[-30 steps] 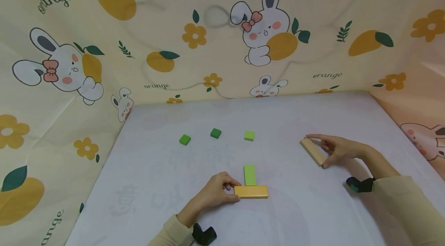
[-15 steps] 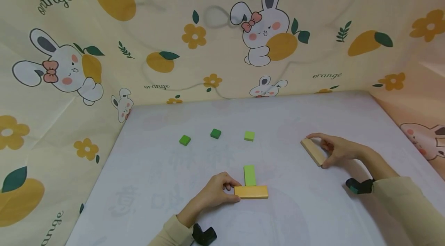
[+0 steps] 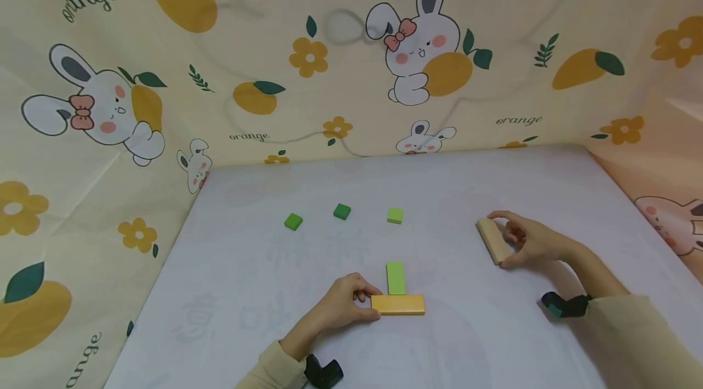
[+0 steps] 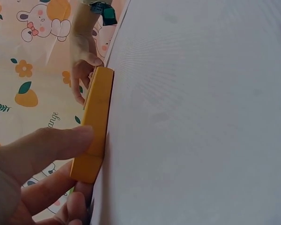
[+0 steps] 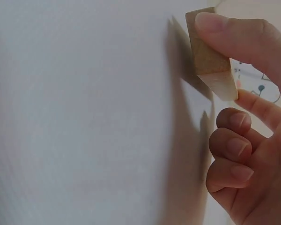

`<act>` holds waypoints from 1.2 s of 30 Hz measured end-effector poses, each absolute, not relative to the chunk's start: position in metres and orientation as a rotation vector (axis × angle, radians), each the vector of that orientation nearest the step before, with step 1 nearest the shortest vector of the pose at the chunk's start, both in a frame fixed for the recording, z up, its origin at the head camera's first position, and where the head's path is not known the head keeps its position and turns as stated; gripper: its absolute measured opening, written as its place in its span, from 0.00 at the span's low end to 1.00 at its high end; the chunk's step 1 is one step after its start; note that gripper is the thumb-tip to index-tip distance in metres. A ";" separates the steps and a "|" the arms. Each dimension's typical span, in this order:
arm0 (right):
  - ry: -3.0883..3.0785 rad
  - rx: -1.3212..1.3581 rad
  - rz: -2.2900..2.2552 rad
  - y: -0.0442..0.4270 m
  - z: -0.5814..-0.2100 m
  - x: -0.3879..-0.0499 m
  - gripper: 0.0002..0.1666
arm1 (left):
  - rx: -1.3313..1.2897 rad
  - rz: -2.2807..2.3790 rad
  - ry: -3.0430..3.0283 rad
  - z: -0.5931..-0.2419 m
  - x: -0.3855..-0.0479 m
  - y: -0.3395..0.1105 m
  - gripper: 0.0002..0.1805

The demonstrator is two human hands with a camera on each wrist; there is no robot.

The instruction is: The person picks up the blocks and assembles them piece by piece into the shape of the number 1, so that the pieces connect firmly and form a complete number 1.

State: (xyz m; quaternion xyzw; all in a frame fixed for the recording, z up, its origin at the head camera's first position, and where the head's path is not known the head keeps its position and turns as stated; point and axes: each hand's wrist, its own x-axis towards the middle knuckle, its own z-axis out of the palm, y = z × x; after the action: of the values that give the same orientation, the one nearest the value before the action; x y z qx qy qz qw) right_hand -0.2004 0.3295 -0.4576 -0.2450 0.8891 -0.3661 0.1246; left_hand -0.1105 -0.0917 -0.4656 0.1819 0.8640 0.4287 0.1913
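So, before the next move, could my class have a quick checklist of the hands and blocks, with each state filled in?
1. Left hand pinching the yellow block: ok.
2. Right hand pinching the wooden block by its ends: ok.
3. Light green block standing off the yellow block's far side, like a T: ok.
4. Wooden block parallel to the yellow block: not ok, it slants.
5. Wooden block wholly clear of the table: cannot tell.
6. Three small green blocks apart from both hands: ok.
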 end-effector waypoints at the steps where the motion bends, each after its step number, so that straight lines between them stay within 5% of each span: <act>1: 2.592 -0.716 -1.080 0.328 -0.457 -0.200 0.50 | 0.511 1.204 2.427 -0.466 -0.111 -0.092 0.16; 36: 2.542 -0.884 -1.372 0.270 -0.445 -0.188 0.51 | 0.509 1.203 2.424 -0.465 -0.111 -0.092 0.16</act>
State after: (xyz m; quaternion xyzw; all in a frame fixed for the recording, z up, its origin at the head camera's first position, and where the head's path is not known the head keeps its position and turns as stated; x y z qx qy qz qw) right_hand -0.1877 0.2697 -0.4446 -0.2923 0.8399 -0.4533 0.0605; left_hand -0.1115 -0.0923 -0.4655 0.1814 0.8638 0.4287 0.1928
